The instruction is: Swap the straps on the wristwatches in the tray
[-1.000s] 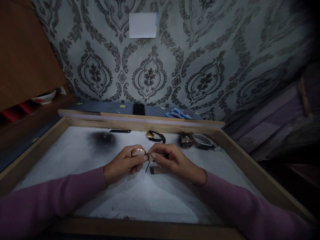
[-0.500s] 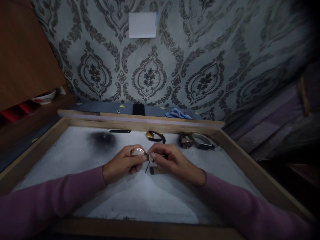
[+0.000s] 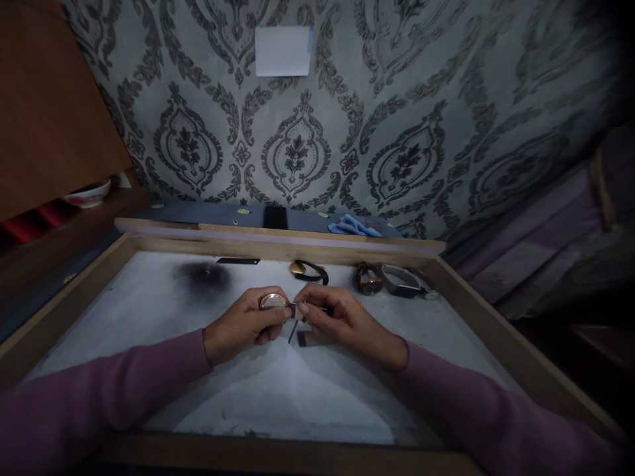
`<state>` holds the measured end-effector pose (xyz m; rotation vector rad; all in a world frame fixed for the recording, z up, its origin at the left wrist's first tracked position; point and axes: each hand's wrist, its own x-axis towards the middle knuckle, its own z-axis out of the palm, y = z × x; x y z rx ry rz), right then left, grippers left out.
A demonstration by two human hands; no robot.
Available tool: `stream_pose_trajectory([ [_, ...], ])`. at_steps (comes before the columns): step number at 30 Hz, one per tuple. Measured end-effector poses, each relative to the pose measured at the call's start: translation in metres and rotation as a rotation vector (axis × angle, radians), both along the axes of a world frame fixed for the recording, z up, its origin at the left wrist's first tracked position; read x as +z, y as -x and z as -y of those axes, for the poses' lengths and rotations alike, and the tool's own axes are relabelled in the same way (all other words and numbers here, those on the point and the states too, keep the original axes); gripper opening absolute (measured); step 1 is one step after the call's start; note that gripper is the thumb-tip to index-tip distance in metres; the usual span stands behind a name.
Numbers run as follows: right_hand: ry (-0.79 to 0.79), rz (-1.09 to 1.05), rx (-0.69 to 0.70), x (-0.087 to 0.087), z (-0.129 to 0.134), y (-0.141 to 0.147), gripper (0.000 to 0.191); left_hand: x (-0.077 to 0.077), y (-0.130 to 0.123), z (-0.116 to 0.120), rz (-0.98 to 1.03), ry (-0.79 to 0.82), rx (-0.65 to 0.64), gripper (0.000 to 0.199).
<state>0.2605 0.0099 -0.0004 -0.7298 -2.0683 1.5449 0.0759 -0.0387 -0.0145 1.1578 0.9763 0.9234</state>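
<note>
A wristwatch with a rose-gold rim and pale face [image 3: 273, 302] sits in my left hand [image 3: 251, 317], whose fingers and thumb are closed around it. Just to its right, my right hand [image 3: 342, 320] pinches a thin dark tool [image 3: 294, 305], its tip against the side of the watch. The fingers hide most of that tool and part of the strap. Below the fingertips a slim dark rod [image 3: 292, 332] slants down, and I cannot tell whether it is held or lying. A flat piece with a dark end [image 3: 301, 338] lies partly under my right hand.
Behind my hands, in the wooden-rimmed tray [image 3: 278, 248], lie a black blade [image 3: 239, 260], a gold watch with black strap [image 3: 310, 270], a brown watch [image 3: 368, 279] and a silver watch [image 3: 399, 281]. Beyond the rim are a blue cloth [image 3: 353, 225] and a black flat object [image 3: 275, 217].
</note>
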Motion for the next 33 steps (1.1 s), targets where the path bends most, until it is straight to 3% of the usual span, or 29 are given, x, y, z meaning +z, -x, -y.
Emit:
stream_pose_trajectory([
  [14,0.051,0.016,-0.015,0.0016,0.0014,0.0012,0.030,-0.0001,-0.0008,0.0000,-0.005,0.007,0.022,0.019],
  [33,0.001,0.006,-0.022,0.0002,0.0012,0.0008,0.029,-0.0001,0.0002,-0.0005,-0.035,-0.009,-0.004,0.023],
])
